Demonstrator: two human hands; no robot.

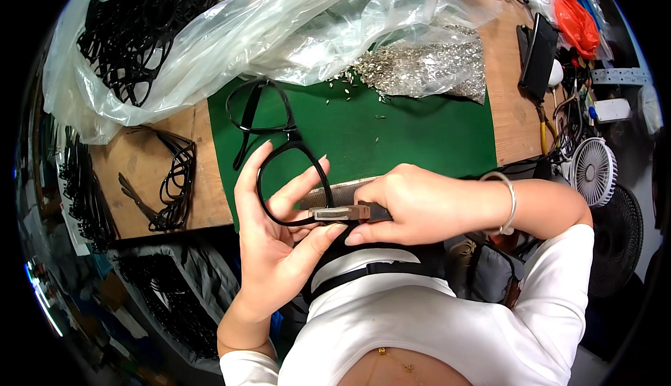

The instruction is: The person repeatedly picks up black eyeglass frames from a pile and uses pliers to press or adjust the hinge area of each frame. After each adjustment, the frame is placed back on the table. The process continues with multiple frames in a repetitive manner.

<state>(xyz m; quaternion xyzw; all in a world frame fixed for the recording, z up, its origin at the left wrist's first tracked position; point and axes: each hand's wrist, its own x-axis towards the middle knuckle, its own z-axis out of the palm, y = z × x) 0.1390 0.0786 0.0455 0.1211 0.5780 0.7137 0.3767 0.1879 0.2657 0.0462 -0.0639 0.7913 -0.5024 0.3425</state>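
My left hand [269, 246] holds a black eyeglass frame [261, 176] by its lower rim, fingers and thumb around one eye opening. The other eye opening and a folded temple arm extend away over the green mat [412, 141]. In my right hand [405, 201] is what looks like a pair of pliers [340, 213], with a blunt metal head and dark handle. The head of the tool meets the rim close to my left thumb. My right fingers hide most of the handle, and the exact contact point cannot be made out.
Small metal pieces spill from a clear bag [447, 64] at the mat's far edge. Many black frames fill a large plastic bag [161, 30] at far left; several more [178, 183] lie on the wooden table. To the right are a phone [539, 57] and a white fan [594, 171].
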